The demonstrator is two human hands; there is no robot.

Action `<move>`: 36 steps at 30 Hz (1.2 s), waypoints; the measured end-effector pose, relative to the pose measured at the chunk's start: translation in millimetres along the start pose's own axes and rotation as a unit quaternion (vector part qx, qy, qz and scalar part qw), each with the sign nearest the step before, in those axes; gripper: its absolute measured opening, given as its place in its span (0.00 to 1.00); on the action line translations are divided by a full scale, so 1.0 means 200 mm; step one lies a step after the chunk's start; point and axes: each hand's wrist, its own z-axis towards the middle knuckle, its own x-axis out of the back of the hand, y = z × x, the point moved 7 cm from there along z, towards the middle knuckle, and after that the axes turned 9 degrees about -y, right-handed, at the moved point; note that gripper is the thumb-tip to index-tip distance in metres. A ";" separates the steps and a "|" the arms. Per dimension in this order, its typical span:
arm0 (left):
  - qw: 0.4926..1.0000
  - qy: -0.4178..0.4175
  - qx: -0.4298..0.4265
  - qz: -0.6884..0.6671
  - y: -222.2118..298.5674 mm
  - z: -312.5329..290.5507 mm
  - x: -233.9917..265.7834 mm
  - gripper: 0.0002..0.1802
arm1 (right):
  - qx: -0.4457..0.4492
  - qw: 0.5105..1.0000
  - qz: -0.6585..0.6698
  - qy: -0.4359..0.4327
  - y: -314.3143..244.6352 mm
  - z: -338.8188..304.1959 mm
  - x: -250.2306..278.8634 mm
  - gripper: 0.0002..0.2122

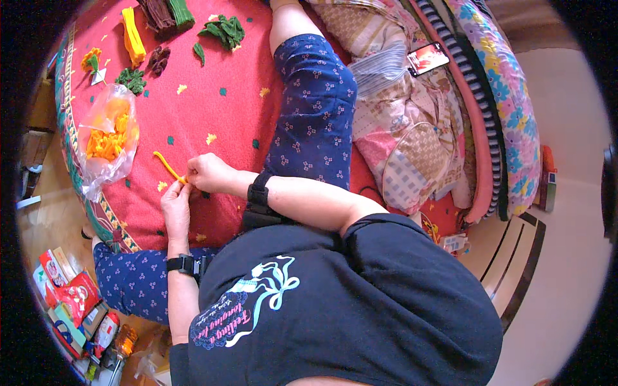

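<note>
A yellow fuzzy stem, like a pipe cleaner (pixel 168 166), is pinched between my two hands above the red bedcover. My left hand (pixel 175 204) closes thumb and fingers on its lower end. My right hand (pixel 210 174) is closed at the same spot, fingertips touching those of the left. The stem's free end points up and left. Left of my hands lies a clear plastic bag (pixel 92 174) with orange-yellow fuzzy pieces (pixel 106 145) inside. What my fingertips cover is hidden.
Farther off lie yellow (pixel 133 38), brown (pixel 156 14) and green (pixel 181 13) stem bundles. Near them are green pieces (pixel 222 32), brown pieces (pixel 159 60) and a small orange flower (pixel 91 59). Folded bedding (pixel 412 128) with a phone (pixel 427 58) rests right. Packages (pixel 80 296) stand lower left.
</note>
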 end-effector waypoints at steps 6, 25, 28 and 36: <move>1.000 0.006 0.006 -0.001 -0.01 0.01 0.03 0.08 | 0.040 0.999 0.021 -0.012 -0.02 -0.01 -0.02 0.05; 0.989 0.030 0.024 -0.140 -0.10 0.02 0.02 0.07 | 0.150 0.988 -0.010 0.034 -0.13 -0.03 0.02 0.05; 0.988 0.047 0.034 -0.140 -0.09 0.01 0.02 0.07 | 0.132 0.990 0.003 0.041 -0.13 -0.03 0.03 0.04; 0.981 0.068 -0.029 -0.179 -0.05 0.01 0.04 0.07 | 0.034 0.992 0.120 0.037 -0.06 -0.02 0.04 0.05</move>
